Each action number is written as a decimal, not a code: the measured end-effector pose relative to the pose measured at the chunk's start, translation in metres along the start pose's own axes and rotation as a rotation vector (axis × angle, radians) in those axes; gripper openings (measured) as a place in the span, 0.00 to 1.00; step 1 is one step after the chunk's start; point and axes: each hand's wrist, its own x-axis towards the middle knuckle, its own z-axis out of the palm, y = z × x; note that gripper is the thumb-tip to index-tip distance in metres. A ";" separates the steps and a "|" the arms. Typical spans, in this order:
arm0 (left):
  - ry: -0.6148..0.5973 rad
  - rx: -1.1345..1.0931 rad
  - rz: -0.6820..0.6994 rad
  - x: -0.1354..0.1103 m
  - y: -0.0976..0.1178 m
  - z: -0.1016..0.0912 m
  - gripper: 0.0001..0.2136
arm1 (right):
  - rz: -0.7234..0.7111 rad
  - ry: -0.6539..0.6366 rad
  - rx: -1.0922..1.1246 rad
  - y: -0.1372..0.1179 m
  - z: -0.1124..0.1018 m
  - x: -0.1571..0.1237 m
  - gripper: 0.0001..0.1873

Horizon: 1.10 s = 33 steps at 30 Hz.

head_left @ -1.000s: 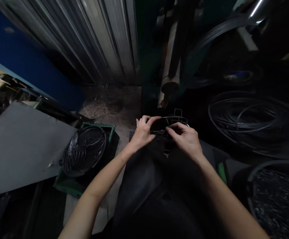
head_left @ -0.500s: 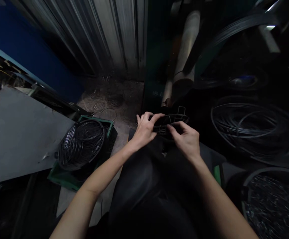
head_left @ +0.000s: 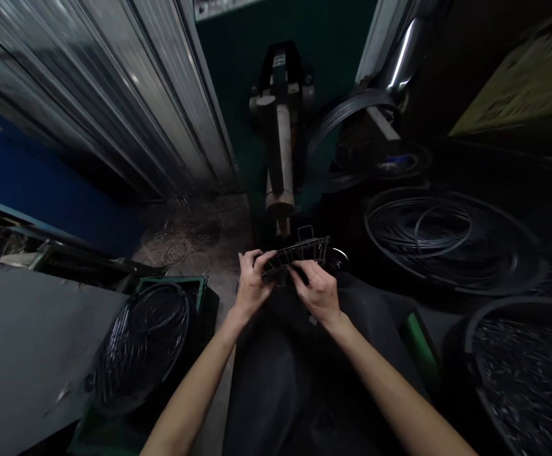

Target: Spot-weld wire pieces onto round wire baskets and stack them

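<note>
My left hand point(head_left: 250, 285) and my right hand point(head_left: 318, 292) both grip a small wire grid piece point(head_left: 299, 252), held edge-on over my dark-trousered knees. The left hand's fingers curl over its left end. On the near edge, towards the middle, sit the pinching fingers of my right hand. Just behind the grid stands a machine with a pale cylindrical post point(head_left: 281, 161).
A green crate point(head_left: 198, 286) at lower left holds a stack of round wire guards point(head_left: 143, 345). Large wire coils point(head_left: 428, 234) lie at right. A round tub point(head_left: 523, 373) of small metal pieces sits at lower right. A grey sheet point(head_left: 23, 354) and corrugated wall point(head_left: 128, 95) are at left.
The view has tilted up and the machine post now shows in full. The wire grid has tipped from flat to tilted edge-on, with both hands still on it.
</note>
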 end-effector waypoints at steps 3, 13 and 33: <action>0.004 0.007 0.002 0.003 0.000 0.002 0.26 | -0.011 0.014 0.021 0.003 -0.002 0.002 0.12; -0.023 0.070 0.038 0.008 -0.004 0.008 0.29 | -0.040 0.070 0.032 0.010 0.001 0.006 0.10; 0.063 0.089 0.122 0.012 -0.015 0.018 0.31 | -0.142 0.161 0.001 0.015 0.011 0.010 0.05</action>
